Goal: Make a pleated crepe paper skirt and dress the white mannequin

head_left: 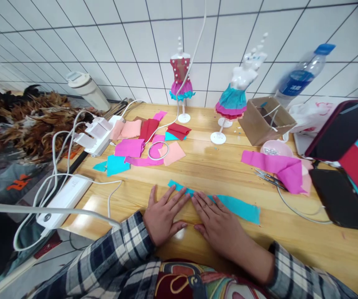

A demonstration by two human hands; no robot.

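Observation:
A long turquoise strip of crepe-like material (pixel 239 207) lies across the wooden table in front of me. My left hand (pixel 166 214) rests palm down, its fingertips pressing the strip's left part. Beside it, my right hand (pixel 218 222) lies flat with fingers stretched over the strip's middle. The fingertips of the two hands almost meet. The strip's narrow left end and its wider right end show past my fingers; the part beneath them is hidden.
Folded pink, red, peach and turquoise pieces (pixel 131 147) lie behind. Two small dress forms (pixel 182 79) stand near the tiled wall. At right are scissors (pixel 269 179), a cardboard box (pixel 261 124) and a dark phone (pixel 341 199). A power strip (pixel 101 139) and cables lie left, near another person's arm.

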